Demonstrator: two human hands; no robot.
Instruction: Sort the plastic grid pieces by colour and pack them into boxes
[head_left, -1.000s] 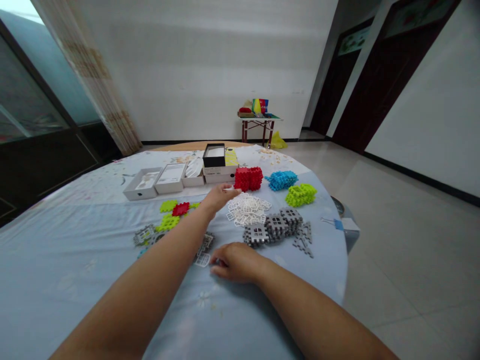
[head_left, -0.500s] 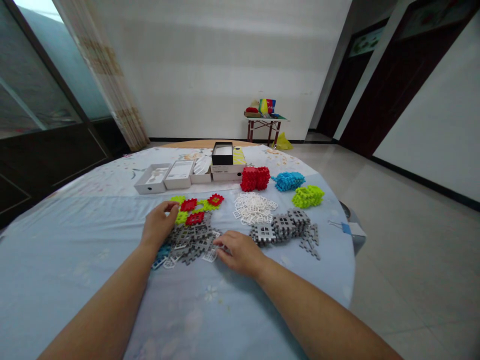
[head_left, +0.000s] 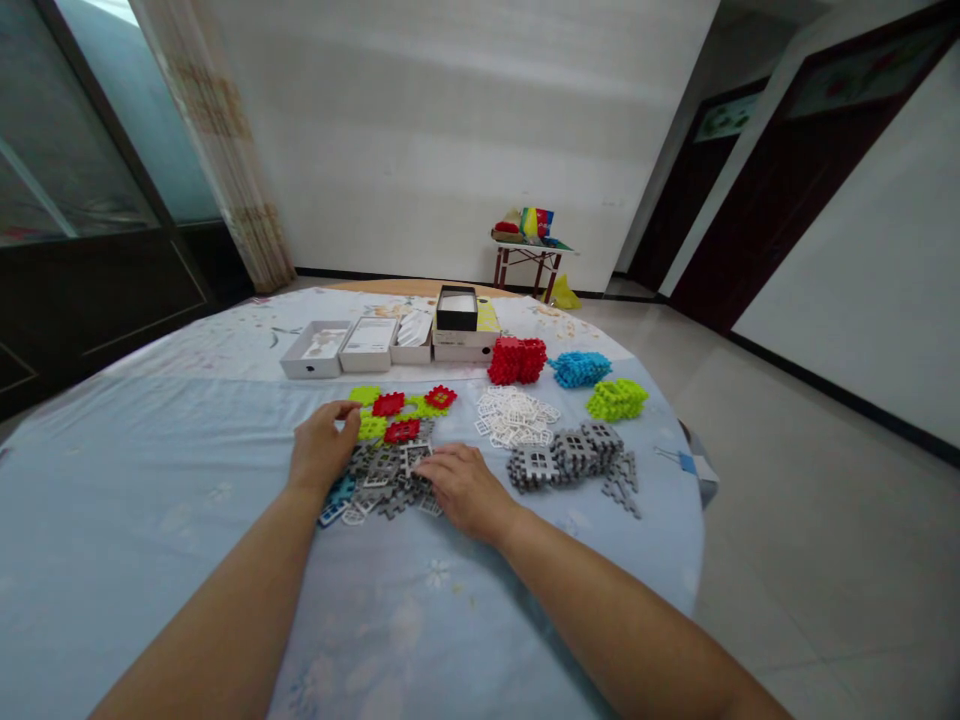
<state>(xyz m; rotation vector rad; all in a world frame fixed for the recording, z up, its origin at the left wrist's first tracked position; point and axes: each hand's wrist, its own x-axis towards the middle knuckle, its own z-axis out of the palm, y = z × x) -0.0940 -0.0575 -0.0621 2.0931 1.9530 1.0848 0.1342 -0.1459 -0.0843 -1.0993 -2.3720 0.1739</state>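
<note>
"What lay on the cloth-covered table (head_left: 150, 560)?"
"A mixed pile of toothed pieces (head_left: 381, 468)."
"The left hand (head_left: 321, 450)?"
"Curled at its left edge."
"The right hand (head_left: 469, 492)?"
"Bent at its right side; I couldn't tell either grip."

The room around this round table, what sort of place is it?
Most likely a room in a home, perhaps a living or dining room: a patterned curtain hangs at the left, a flowered tablecloth is spread in front, and a dark door shows at the right.
</note>
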